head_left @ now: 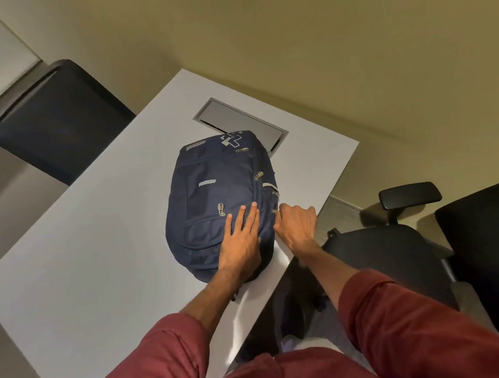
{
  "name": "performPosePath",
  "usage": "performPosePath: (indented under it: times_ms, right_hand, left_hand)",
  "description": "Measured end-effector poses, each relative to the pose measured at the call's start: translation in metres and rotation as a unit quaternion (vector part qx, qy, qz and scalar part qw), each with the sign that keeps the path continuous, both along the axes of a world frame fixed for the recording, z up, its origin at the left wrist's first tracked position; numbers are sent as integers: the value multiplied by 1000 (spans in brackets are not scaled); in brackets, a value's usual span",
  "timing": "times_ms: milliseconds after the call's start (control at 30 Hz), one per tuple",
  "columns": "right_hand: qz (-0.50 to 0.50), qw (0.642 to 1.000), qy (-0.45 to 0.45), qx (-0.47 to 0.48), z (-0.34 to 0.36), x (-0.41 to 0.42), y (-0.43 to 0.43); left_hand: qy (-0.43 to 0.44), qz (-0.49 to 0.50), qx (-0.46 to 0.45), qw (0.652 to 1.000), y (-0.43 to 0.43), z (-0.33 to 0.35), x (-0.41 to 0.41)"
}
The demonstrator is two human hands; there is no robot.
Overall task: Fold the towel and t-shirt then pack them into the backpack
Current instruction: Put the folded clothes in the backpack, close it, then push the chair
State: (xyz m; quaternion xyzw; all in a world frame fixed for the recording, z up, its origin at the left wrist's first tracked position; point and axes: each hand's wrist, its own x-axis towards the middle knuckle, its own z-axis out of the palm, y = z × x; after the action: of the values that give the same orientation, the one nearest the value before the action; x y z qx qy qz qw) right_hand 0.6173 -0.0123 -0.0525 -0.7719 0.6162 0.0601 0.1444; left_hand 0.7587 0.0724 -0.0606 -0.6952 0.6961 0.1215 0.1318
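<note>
Well left of the navy backpack, a black chair stands beyond the table edge. The white table carries the backpack, which lies flat with its front pockets up. Just behind the backpack, a grey hatch sits in the tabletop. My left grip rests open on the backpack's near front, fingers straight. My right grip is at the backpack's right side, fingers curled in on the zip, with the pull hidden under them. Right of the backpack, off the table, stands a black office chair.
</note>
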Motion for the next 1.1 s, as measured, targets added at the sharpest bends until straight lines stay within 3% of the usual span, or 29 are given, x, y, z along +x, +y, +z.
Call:
performPosePath:
  times_ms: [400,567,700,833,933,1033,1100]
  right_hand:
    - [62,997,-32,22,-7,-21,-22]
    - [30,998,-48,-16,-12,-16,-38]
    - [23,992,-75,-103,-4,-9,-56]
    - [10,999,-27,24,-13,-4,-72]
    - [10,999,-41,-35,-17,1,-76]
    - [1,1000,16,21,-20,4,-76]
    - [-26,999,-20,13,-19,4,-78]
  left_hand:
    - [9,17,6,1000,-47,-4,-7]
    - [6,14,-12,1000,-45,-12,-4]
    - [1,9,-11,1000,-46,-17,-2]
    - [3,0,-13,1000,-46,-21,1]
    - [-1,-8,-9,1000,-45,-24,5]
    - [14,-5,-6,1000,-45,-23,6]
    - [39,-3,-12,999,-46,-20,9]
